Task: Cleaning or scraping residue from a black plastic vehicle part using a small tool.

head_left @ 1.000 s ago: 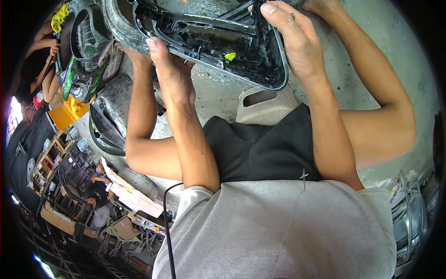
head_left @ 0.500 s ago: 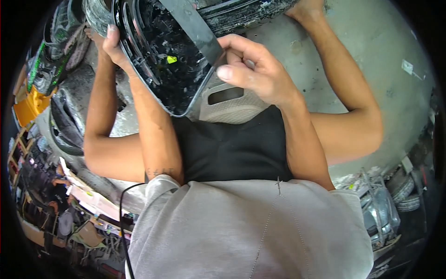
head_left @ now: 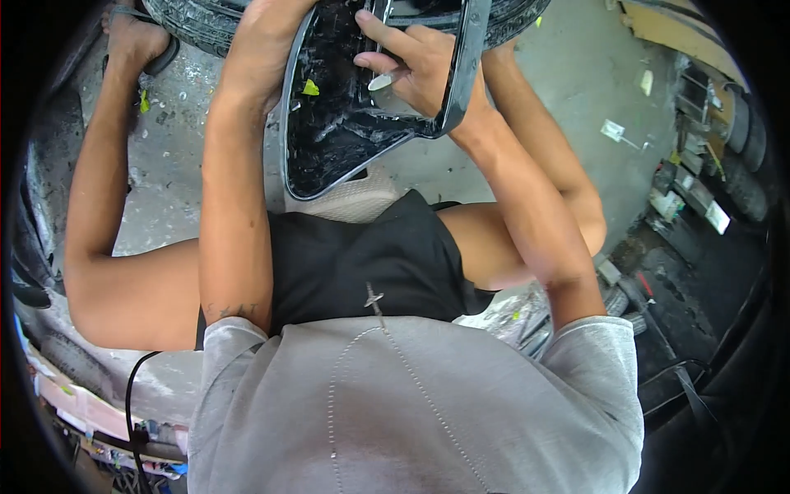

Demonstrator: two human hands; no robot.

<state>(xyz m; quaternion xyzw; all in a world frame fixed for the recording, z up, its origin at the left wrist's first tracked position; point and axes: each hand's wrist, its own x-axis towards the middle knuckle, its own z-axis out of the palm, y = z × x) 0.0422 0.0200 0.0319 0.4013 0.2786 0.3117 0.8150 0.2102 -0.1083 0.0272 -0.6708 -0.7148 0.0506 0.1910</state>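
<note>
Black plastic makes up the panel (head_left: 329, 152), which stands tilted above the floor (head_left: 568, 90), between the person's legs and overlapping a tyre (head_left: 193, 26); whether they touch I cannot tell. Against its left side lies the left hand (head_left: 270, 37), fingers out of sight, so its grip cannot be told. Through an opening reaches the right hand (head_left: 421, 70), index finger stretched apart from bent ones; whether it grips anything is unclear. One yellow-green scrap (head_left: 310, 87) lies inside the panel. Near the floor's right edge is a white tag (head_left: 611, 130).
</note>
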